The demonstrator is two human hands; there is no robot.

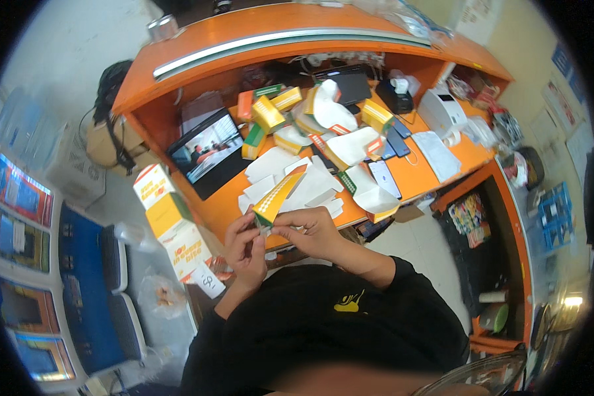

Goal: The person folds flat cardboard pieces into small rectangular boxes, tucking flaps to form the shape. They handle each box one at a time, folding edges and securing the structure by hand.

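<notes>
Both my hands are closed on the lower end of a yellow and green cardboard carton (275, 200), just in front of the desk's near edge. My left hand (246, 243) pinches its end from the left. From the right, the fingers of my right hand (312, 231) grip the same end. The carton tilts away toward the upper right, and its far end looks unfolded. Just beyond it lie flat white carton blanks (320, 185) on the desk. Farther back is a pile of folded yellow boxes (268, 113) and half-open cartons (334, 109).
A tablet-like screen (208, 150) stands at the desk's left. Several phones (384, 178) and a white pad (437, 156) lie at the right, near a white printer-like device (442, 109). Stacked printed boxes (168, 214) stand left of my arm. An orange shelf (297, 46) spans the back.
</notes>
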